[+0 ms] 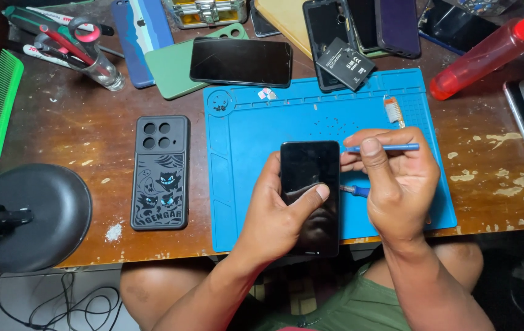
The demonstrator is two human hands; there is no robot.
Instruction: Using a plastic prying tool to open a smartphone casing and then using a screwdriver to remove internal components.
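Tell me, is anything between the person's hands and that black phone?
Nothing visible is. The left hand grips the black phone directly, thumb across its dark screen. The right hand sits just beside its right edge, holding a thin blue tool above the blue mat.

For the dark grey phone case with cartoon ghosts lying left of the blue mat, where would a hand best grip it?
Probably across the long side edges of the dark grey phone case with cartoon ghosts, near the middle, coming from above. It lies flat on the brown wooden table, too broad to pinch elsewhere, with bare table along both long sides.
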